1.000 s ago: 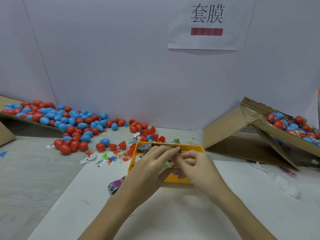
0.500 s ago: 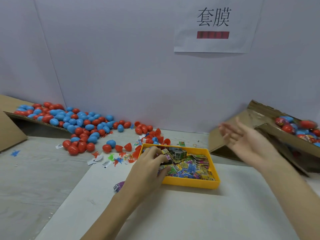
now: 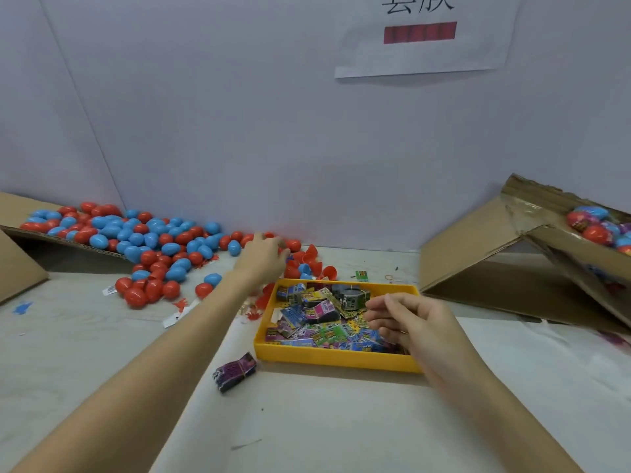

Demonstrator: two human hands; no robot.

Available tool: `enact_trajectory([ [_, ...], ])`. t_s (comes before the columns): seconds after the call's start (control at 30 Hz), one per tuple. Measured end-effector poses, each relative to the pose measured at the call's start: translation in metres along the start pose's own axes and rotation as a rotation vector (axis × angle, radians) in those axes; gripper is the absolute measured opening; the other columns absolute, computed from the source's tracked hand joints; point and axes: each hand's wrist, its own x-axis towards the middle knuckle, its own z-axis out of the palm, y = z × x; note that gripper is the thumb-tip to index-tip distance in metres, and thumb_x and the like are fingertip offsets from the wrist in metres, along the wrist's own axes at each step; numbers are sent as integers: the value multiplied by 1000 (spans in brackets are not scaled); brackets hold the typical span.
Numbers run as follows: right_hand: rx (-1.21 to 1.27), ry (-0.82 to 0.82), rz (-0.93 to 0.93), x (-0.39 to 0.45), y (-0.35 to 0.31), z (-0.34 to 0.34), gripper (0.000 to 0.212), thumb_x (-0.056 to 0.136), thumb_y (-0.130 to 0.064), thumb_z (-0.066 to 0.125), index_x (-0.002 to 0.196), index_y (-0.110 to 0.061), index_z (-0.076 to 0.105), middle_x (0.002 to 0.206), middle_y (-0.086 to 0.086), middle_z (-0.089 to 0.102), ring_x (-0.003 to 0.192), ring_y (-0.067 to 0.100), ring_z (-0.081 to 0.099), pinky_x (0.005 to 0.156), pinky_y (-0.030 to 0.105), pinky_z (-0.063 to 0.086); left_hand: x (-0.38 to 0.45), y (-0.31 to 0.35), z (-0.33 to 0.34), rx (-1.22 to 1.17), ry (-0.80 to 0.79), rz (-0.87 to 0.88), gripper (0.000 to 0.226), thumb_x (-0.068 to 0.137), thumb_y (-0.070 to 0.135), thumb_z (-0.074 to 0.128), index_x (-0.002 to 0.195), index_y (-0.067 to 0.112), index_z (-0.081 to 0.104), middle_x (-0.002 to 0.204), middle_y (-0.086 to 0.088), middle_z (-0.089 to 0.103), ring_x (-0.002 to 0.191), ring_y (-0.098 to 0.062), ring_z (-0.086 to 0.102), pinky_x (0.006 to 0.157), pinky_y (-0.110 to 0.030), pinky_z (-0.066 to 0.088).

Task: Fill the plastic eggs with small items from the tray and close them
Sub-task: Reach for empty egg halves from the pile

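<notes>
The left hand (image 3: 263,256) reaches to the far side of the table, past the tray, in among the loose red egg halves (image 3: 316,259) by the wall; its fingertips are blurred and lie over the eggs there, so I cannot tell whether it grips one or only touches them. The right hand (image 3: 415,322) hovers over the right part of the yellow tray (image 3: 334,360), fingers loosely curled and a little apart, thumb near the forefinger; nothing can be made out between them, though the fingers are smeared. This hand and wrist hide the tray's near right corner and some of the small printed packets (image 3: 317,319) that fill it. A dark bundle with a band (image 3: 351,297) lies at the tray's far side; its print is too small to read. The whole plastic eggs (image 3: 136,240), red and blue, lie in a heap at the far left, partly on a tilted cardboard sheet (image 3: 20,264) whose left end is cut off by the frame. Just left of the tray's near corner a purple packet bundle (image 3: 235,372) lies on the white paper (image 3: 307,421) covering the table. At the right a cardboard box (image 3: 478,254) leans open, holding filled eggs (image 3: 594,230) that run off the right edge. On the wall a paper sign (image 3: 423,46) is cut off at the top, its characters only half seen. Small scraps and orange bits (image 3: 252,314) lie scattered between the eggs and the tray.
</notes>
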Motion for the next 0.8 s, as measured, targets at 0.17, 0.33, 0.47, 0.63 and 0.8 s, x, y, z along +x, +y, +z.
enact_trajectory([
  [0.17,-12,-17,-17,4,7,-2,29,105,-20,55,94,-14,81,92,10,79,88,21,76,71,21,58,30,-21,16,76,-140,44,41,111,30,34,142,14,57,148,-11,53,138,-28,42,111,-43,38],
  [0.33,-9,-21,-20,5,8,-1,30,106,-19,54,92,-15,81,91,9,79,86,19,76,70,20,58,29,-23,22,-38,25,-21,28,106,22,52,124,8,67,129,-15,57,120,-28,52,100,-38,44],
  [0.47,5,-20,-20,3,7,-1,29,106,-17,53,95,-11,79,91,11,78,84,19,76,70,21,59,12,-21,11,-194,169,-45,16,94,17,71,108,10,67,116,-13,59,102,-20,51,82,-26,42],
  [0.63,2,-22,-13,1,4,0,27,105,-17,54,98,-8,78,91,11,78,84,20,75,71,22,58,-45,7,-6,-471,238,58,24,88,8,77,95,15,56,99,-3,61,87,-17,62,69,-24,52],
  [0.8,-30,-18,-25,-2,2,1,26,105,-16,54,97,-9,78,90,11,78,84,20,74,69,21,58,-117,41,-16,-742,159,173,30,88,12,79,105,21,56,96,8,69,85,0,66,71,-16,55],
])
